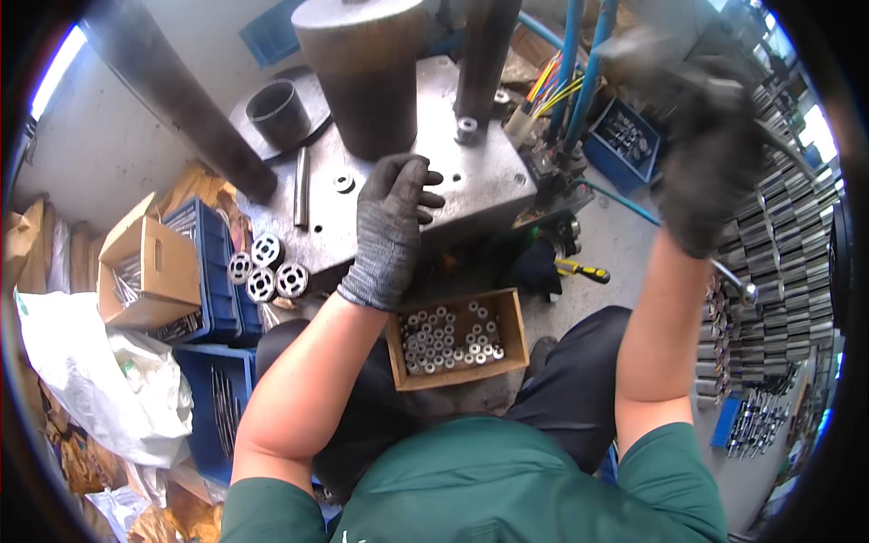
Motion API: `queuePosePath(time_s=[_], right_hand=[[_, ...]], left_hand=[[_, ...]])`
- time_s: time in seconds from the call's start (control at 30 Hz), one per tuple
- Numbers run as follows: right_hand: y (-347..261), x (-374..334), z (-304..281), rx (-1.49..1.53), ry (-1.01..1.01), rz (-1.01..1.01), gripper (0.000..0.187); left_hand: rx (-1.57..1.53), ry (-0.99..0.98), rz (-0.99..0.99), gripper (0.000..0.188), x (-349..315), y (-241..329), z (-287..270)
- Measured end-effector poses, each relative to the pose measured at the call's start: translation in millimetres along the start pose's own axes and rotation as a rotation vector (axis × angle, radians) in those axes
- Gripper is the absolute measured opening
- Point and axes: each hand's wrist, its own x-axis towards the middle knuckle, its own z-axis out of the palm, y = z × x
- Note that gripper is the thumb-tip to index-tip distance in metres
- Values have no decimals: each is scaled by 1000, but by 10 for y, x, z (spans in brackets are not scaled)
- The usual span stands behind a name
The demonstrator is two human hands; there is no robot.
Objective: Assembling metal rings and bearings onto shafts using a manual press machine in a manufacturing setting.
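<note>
My left hand (pixel 393 222), in a dark grey knit glove, is over the front part of the metal press table (pixel 493 172). Its fingers are loosely bent and apart, with nothing visible in them. Left of it, a small metal ring (pixel 344 183) and a steel rod (pixel 301 187) lie on the plate. My right hand (pixel 711 176), also gloved, is raised at the far right and smeared by motion. Its fingers are closed round something grey and metallic that I cannot make out. A thick steel cylinder (pixel 362 81) stands over the plate behind my left hand.
Between my knees sits a cardboard box (pixel 457 380) of small metal rings. Slotted round parts (pixel 291 280) lie at the plate's left corner. Blue crates (pixel 213 271) stand left; stacked metal parts (pixel 787 262) line the right. A yellow-handled screwdriver (pixel 584 271) lies right of the press.
</note>
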Motion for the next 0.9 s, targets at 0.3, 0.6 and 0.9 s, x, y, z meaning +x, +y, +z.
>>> queuePosePath(time_s=[0.3,0.6,0.9], right_hand=[[-592,-1409,1097,580,-825,416,31],[-584,-1120,876,1244,-909,1307,26],[-503,-1139,922,1199,-861,1292,19]], left_hand=[[-16,30,-69,35,101,-56,-38],[-5,4,-69,28,78,-29,79],[-4,-5,-87,29,84,-67,57]])
